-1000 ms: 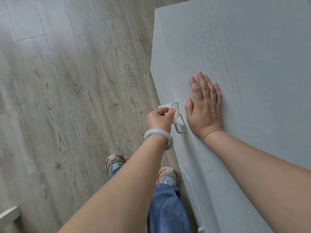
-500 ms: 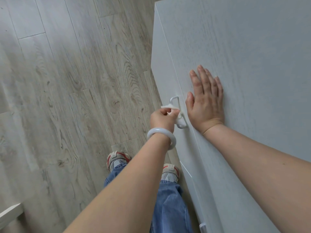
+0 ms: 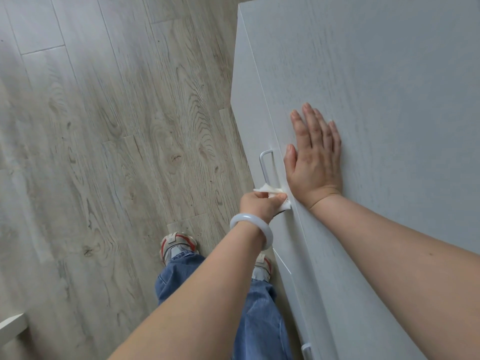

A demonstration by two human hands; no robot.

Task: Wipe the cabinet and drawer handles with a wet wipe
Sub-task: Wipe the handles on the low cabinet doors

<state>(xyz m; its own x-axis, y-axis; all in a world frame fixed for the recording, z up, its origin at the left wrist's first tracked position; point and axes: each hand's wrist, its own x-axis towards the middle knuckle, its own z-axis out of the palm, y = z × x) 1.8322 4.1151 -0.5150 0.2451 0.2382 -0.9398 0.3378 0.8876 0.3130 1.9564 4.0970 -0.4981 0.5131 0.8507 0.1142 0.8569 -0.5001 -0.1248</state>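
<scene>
The pale grey cabinet with a faint wood-grain finish (image 3: pixel 363 74) fills the right side, its top cut off by the frame edges. The right hand (image 3: pixel 315 165) lies flat on that top near the front edge, fingers straight and close together. Below the edge, the left hand (image 3: pixel 255 205) pinches a crumpled white wet wipe (image 3: pixel 272 194) around the lower end of a thin white wire-loop drawer handle (image 3: pixel 266 165) — that end is hidden by the wipe. A smooth, pale, glossy bangle (image 3: pixel 250 229) circles the left wrist. A second white handle (image 3: pixel 306 350) is cut off at the bottom edge. Grey-brown wood-grain plank flooring (image 3: pixel 104 152) lies beneath — with blue jeans (image 3: pixel 259 320) covering most of the red-trimmed sneakers (image 3: pixel 176 244).
</scene>
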